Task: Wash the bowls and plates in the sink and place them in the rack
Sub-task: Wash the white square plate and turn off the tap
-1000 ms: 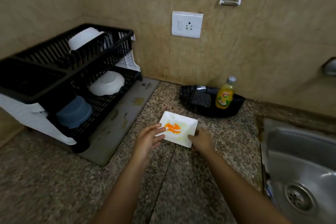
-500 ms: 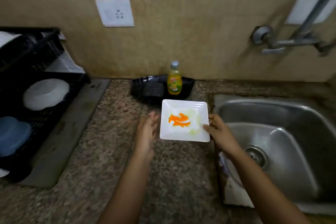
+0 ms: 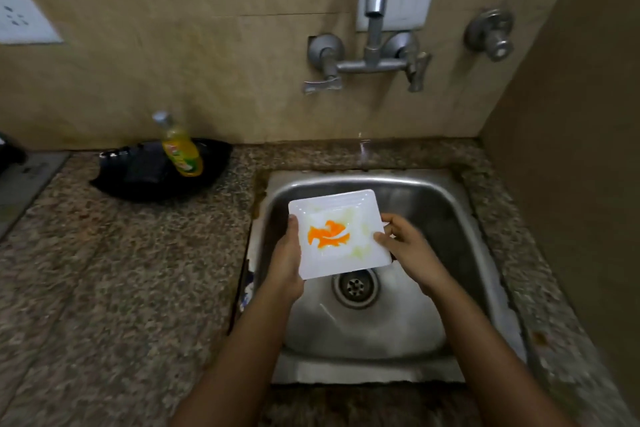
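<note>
Plate over sink, both hands on it.

We hold the square white plate point(image 3: 337, 232) above the steel sink point(image 3: 446, 215), just short of the drain point(image 3: 355, 287). Left hand point(image 3: 285, 260) grips its left edge, thumb on the rim; right hand point(image 3: 403, 246) has its fingers point(image 3: 382, 239) closed on the right edge. Orange and pale smears mark the plate's middle. Tap point(image 3: 374, 10) stands on the wall behind. Yellow bottle point(image 3: 180, 149) sits in a black tray point(image 3: 138, 177) at the tabletop's point(image 3: 121, 270) back edge.
</note>
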